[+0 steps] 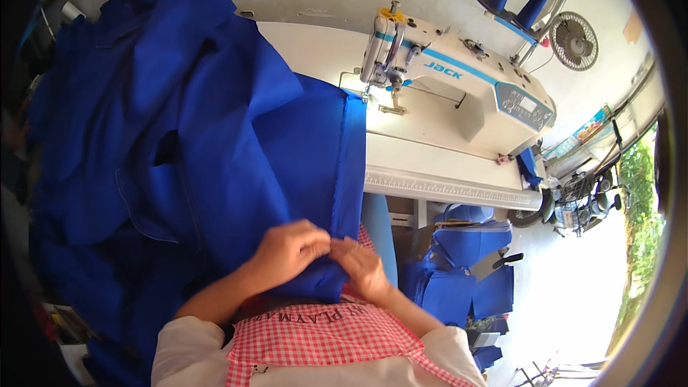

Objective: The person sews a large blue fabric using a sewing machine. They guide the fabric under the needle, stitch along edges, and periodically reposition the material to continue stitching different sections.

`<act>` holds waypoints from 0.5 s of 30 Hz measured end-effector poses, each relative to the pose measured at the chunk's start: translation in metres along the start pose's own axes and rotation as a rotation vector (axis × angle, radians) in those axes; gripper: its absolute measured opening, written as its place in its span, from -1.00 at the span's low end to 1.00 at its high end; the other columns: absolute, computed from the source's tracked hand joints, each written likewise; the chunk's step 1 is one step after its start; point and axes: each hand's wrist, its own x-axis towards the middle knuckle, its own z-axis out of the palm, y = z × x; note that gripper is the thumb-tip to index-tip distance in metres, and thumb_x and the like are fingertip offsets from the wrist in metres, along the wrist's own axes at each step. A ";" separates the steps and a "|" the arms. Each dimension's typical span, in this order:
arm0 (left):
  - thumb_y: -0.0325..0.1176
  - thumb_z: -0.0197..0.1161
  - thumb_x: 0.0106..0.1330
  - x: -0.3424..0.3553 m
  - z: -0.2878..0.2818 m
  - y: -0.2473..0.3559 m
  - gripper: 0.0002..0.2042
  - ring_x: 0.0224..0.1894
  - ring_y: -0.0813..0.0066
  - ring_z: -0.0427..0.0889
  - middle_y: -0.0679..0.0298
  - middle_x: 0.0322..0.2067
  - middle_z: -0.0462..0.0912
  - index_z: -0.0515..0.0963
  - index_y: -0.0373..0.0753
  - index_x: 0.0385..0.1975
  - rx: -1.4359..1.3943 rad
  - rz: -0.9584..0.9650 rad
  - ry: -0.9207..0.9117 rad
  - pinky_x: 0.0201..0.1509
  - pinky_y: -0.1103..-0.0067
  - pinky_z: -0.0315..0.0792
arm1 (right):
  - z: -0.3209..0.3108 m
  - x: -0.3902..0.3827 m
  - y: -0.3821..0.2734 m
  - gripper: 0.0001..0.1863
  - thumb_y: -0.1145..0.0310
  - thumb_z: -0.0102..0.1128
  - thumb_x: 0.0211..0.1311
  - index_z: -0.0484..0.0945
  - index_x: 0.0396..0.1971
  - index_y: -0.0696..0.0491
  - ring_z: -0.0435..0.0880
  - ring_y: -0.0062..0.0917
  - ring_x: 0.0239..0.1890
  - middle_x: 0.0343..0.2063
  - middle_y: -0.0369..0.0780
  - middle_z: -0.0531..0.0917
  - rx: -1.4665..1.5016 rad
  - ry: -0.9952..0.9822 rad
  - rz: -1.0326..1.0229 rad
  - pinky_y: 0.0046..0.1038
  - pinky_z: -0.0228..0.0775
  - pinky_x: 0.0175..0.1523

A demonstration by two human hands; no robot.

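A large piece of blue fabric (301, 143) drapes over the left of the table and down to my lap. Its right edge is folded into a long straight hem strip, whose far end lies under the presser foot of the white sewing machine (448, 64). Close to my apron, my left hand (290, 249) is closed on the fabric beside this strip, fingers bent. My right hand (360, 266) pinches the strip's edge, its fingertips almost meeting the left ones. The exact fingertip grip is partly hidden.
A ruler strip (444, 188) runs along the table's front edge. Two blue thread cones (517, 1) stand behind the machine, near a small fan (573, 41). Stacked blue fabric pieces (448, 290) lie low on the right. Farther back is a parked bike (573, 204).
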 end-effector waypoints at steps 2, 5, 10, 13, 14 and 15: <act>-0.33 0.32 0.22 0.049 0.002 -0.019 -0.80 -0.22 0.16 0.66 0.13 -0.26 0.67 0.62 -0.28 -0.24 0.003 0.075 0.052 -0.16 0.40 0.54 | -0.003 0.000 -0.014 -0.72 0.63 0.15 -0.06 0.58 -0.24 0.23 0.65 -0.25 0.02 -0.17 -0.09 0.68 0.041 0.021 0.045 -0.23 0.48 0.18; -0.24 0.25 0.29 0.119 0.020 -0.058 -0.61 0.12 0.12 0.52 0.03 0.05 0.55 0.50 -0.32 0.04 0.242 0.209 0.068 0.19 0.29 0.38 | -0.005 0.014 -0.021 -0.69 0.66 0.17 -0.08 0.57 -0.23 0.25 0.67 -0.24 0.00 -0.20 -0.09 0.69 0.191 0.082 0.152 -0.23 0.50 0.16; -0.05 0.18 0.31 0.171 0.033 -0.102 -0.48 0.26 0.13 0.36 0.07 0.20 0.42 0.44 -0.32 0.13 0.511 0.256 -0.027 0.36 0.25 0.19 | -0.001 0.033 -0.017 -0.65 0.68 0.20 -0.11 0.57 -0.21 0.24 0.69 -0.25 -0.04 -0.23 -0.09 0.70 0.188 0.078 0.207 -0.23 0.52 0.13; -0.10 0.25 0.24 0.168 0.028 -0.102 -0.51 0.24 0.18 0.38 0.13 0.14 0.46 0.48 -0.25 0.09 0.440 0.281 -0.083 0.32 0.22 0.22 | 0.002 0.044 -0.008 -0.63 0.72 0.15 -0.15 0.57 -0.21 0.23 0.68 -0.25 -0.03 -0.22 -0.11 0.69 0.146 0.074 0.236 -0.22 0.52 0.13; -0.11 0.27 0.23 0.163 0.028 -0.101 -0.53 0.24 0.19 0.38 0.14 0.13 0.47 0.49 -0.23 0.08 0.427 0.283 -0.106 0.31 0.21 0.23 | 0.002 0.046 -0.004 -0.61 0.73 0.13 -0.17 0.58 -0.21 0.22 0.68 -0.25 -0.02 -0.22 -0.12 0.69 0.125 0.075 0.231 -0.21 0.51 0.13; -0.12 0.30 0.18 0.153 0.027 -0.101 -0.54 0.24 0.21 0.38 0.15 0.12 0.48 0.53 -0.18 0.05 0.402 0.365 -0.097 0.28 0.20 0.25 | 0.001 0.049 0.000 -0.60 0.74 0.11 -0.18 0.58 -0.21 0.22 0.67 -0.25 -0.02 -0.22 -0.12 0.69 0.101 0.074 0.226 -0.21 0.51 0.13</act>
